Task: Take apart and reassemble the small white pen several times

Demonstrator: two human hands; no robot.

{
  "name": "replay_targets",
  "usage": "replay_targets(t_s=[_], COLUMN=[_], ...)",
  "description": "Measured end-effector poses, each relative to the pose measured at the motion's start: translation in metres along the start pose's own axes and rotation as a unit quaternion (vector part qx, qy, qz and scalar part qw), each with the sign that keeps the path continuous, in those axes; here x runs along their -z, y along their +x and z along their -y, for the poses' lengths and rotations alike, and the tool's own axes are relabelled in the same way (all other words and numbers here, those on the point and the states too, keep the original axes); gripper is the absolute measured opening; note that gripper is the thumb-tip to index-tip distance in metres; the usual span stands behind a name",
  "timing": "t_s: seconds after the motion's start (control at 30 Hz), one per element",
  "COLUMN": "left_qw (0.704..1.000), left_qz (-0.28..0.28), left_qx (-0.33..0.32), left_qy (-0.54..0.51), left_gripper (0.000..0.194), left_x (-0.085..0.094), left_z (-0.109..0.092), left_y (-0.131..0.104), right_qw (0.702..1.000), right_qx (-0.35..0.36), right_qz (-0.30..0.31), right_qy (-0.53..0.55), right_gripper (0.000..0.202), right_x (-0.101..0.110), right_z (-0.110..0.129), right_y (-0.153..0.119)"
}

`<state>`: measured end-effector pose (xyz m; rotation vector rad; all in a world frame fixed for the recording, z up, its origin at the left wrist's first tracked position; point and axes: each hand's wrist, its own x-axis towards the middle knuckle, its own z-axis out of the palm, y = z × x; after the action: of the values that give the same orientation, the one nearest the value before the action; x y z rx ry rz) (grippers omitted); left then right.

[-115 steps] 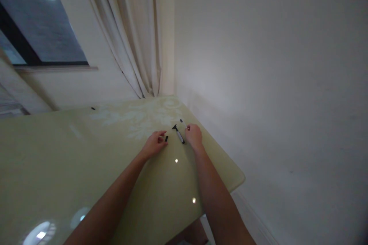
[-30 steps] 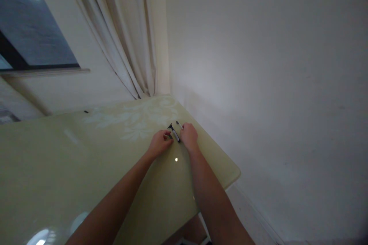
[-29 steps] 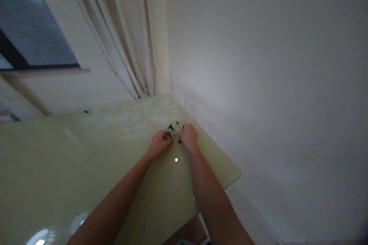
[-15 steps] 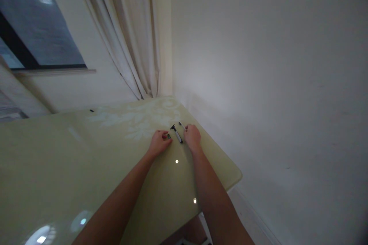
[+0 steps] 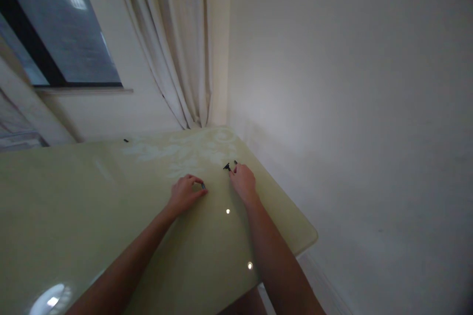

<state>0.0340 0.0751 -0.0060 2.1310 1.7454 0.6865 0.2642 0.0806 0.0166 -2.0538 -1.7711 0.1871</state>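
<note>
Over the table (image 5: 207, 251), the left hand (image 5: 183, 195) pinches a small piece (image 5: 203, 186) between thumb and finger, probably for control, while the right hand (image 5: 244, 181), curled, partly hides the razor (image 5: 226, 167), its hold unclear.

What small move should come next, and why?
Probably have the left hand set its small piece on the table: thumb and finger pinch it just over the surface, apart from the razor. The right hand covers the razor's handle; its grip is unclear.
</note>
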Motion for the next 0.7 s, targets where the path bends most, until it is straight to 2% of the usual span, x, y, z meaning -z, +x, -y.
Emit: replay_targets(t_s=[0.13, 0.23, 0.37, 0.53, 0.7], left_qw=[0.989, 0.977, 0.977, 0.985, 0.989], left_qz=[-0.013, -0.039, -0.049, -0.038, -0.051], left_qx=[0.108, 0.143, 0.109, 0.096, 0.094], left_qy=[0.103, 0.154, 0.175, 0.136, 0.102], left_gripper=[0.038, 0.045, 0.045, 0.039, 0.037], left_x=[0.051, 0.070, 0.072, 0.072, 0.075], left_z=[0.066, 0.097, 0.101, 0.099, 0.110], left_y=[-0.035, -0.056, -0.064, -0.060, -0.063], right_qw=[1.000, 0.999, 0.993, 0.970, 0.969], right_qx=[0.013, 0.038, 0.120, 0.226, 0.216], right_qz=[0.016, 0.020, 0.013, 0.048, 0.079], right_qy=[-0.022, -0.030, 0.010, 0.073, 0.089], right_gripper=[0.014, 0.013, 0.010, 0.006, 0.006], right_x=[0.000, -0.003, -0.019, -0.045, -0.066], right_z=[0.000, 0.004, 0.029, 0.083, 0.139], right_y=[-0.002, -0.005, -0.021, -0.039, -0.046])
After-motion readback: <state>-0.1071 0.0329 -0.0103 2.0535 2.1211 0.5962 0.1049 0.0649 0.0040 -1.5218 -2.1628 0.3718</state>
